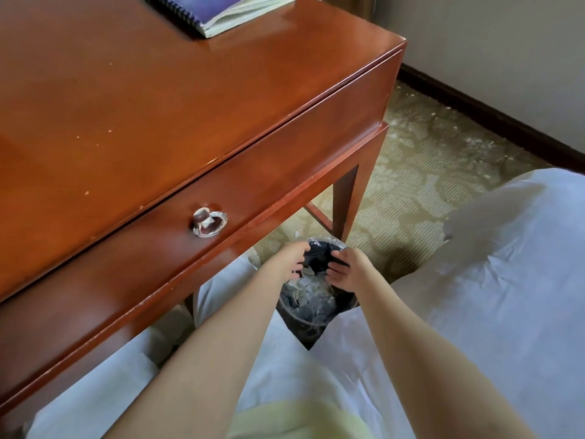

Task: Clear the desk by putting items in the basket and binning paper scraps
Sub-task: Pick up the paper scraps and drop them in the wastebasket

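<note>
While left hand (292, 261) and right hand (345, 269) hang close together over round black plastic-lined bin (305, 315) beneath reddish wooden desk (158, 106) front edge, fingers loosely curled, probably to drop white paper scraps (305, 282) inside; whether pinching any, cannot tell. Purple spiral notebook (205, 7) at far edge.

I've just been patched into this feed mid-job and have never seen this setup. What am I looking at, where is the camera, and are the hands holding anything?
There is no machine here. A person works with two bare hands, and the single picture comes from a camera worn on their head, looking forward and down. The left hand and right hand reach over a dark round waste bin with a clear plastic liner, which stands on the carpet beneath the reddish-brown wooden desk. Pale paper scraps lie inside the bin. The left fingers look spread and empty. The right fingers curl inward, and I cannot tell whether they pinch anything. On the desk top a purple spiral-bound notebook lies at the far edge.
</note>
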Motion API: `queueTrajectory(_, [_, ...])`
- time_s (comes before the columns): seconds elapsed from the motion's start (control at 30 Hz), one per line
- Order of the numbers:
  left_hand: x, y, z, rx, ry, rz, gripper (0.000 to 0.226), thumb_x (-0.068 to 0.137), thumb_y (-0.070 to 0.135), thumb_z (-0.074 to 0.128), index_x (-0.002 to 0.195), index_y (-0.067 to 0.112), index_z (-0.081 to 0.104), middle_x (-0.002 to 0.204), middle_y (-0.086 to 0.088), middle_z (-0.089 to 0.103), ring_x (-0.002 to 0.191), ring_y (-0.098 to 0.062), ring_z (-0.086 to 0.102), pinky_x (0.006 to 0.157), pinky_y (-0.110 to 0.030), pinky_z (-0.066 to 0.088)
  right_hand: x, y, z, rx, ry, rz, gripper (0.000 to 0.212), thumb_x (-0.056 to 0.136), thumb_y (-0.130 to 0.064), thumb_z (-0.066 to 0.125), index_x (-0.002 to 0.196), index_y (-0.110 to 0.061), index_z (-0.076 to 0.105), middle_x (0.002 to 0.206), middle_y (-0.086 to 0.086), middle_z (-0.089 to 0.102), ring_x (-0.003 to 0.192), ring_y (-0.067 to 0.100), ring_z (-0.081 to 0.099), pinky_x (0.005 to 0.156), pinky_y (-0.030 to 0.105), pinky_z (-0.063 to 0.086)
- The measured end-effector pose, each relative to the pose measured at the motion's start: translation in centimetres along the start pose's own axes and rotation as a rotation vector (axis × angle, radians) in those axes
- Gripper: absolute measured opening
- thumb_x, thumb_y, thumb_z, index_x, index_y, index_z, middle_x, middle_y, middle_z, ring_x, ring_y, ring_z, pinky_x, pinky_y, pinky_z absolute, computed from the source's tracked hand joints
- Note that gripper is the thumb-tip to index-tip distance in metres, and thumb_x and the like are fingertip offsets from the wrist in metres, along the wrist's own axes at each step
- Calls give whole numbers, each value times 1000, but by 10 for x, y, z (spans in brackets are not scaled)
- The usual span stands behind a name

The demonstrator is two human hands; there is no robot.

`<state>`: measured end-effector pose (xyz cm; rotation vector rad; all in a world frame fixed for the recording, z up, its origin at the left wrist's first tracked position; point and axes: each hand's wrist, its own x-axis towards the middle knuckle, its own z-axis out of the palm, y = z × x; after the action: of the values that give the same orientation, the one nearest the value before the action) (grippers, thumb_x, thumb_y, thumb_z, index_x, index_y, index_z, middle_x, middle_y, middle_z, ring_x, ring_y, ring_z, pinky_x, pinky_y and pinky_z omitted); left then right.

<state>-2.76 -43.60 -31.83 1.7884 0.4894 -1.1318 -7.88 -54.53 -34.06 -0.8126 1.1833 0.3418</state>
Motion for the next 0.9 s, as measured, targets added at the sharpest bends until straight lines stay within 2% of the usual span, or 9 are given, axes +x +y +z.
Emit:
queueTrajectory(0.03, [-6,3,0,11,-10,23,44,99,22,41,141,8,38,137,-12,45,120,-24,50,105,-38,36,-5,-2,2,-5,-12,-23,17,98,-14,39,96,-6,54,88,12,49,86,26,50,92,38,43])
queueTrajectory(0.1, [-20,8,-2,39,-30,63,43,98,22,42,139,9,40,141,-11,45,130,-26,44,106,-38,36,-17,-7,5,-16,-29,-66,16,97,-14,38,100,-7,52,79,9,50,70,22,49,75,35,45])
queueTrajectory(0.23, [-59,25,-8,107,-135,158,31,97,21,44,126,9,47,139,-12,49,129,-27,45,105,-39,36,-47,-30,5,-11,-58,-184,22,95,-9,34,80,-11,50,66,4,48,53,16,40,55,25,36])
queueTrajectory(0.3, [-84,39,-13,145,-177,232,26,97,19,46,121,9,49,137,-12,50,127,-26,48,104,-39,37,-65,-47,2,7,-68,-271,28,95,-6,32,71,-13,44,64,4,42,53,14,33,54,22,27])
queueTrajectory(0.37, [-110,54,-16,171,-209,337,32,97,19,46,127,8,49,135,-12,52,122,-25,52,103,-39,40,-86,-63,1,31,-116,-360,33,96,-6,29,66,-16,38,63,5,34,53,13,27,53,22,20])
queueTrajectory(0.5, [-165,80,-24,190,-252,538,29,98,17,42,125,11,52,127,-12,56,118,-24,53,98,-37,42,-131,-83,7,15,-82,-536,26,96,-10,35,74,-16,48,67,2,52,54,12,42,55,23,37])
queueTrajectory(0.57, [-190,90,-31,201,-255,626,25,98,16,41,121,13,52,124,-10,56,116,-23,54,96,-36,42,-153,-89,13,24,-103,-605,22,94,-10,38,78,-16,52,71,0,57,55,12,48,55,23,41])
queueTrajectory(0.7, [-228,103,-54,180,-225,749,14,97,14,44,100,20,56,107,-4,61,98,-17,60,82,-30,48,-191,-96,28,64,-195,-706,22,91,-5,36,79,-14,52,70,1,58,58,12,51,57,21,40])
queueTrajectory(0.9, [-263,104,-108,59,-33,873,19,95,10,44,89,23,57,94,2,63,87,-14,60,79,-30,47,-232,-97,75,2,-315,-758,21,89,-2,38,78,-12,53,67,4,53,56,13,50,51,20,43])
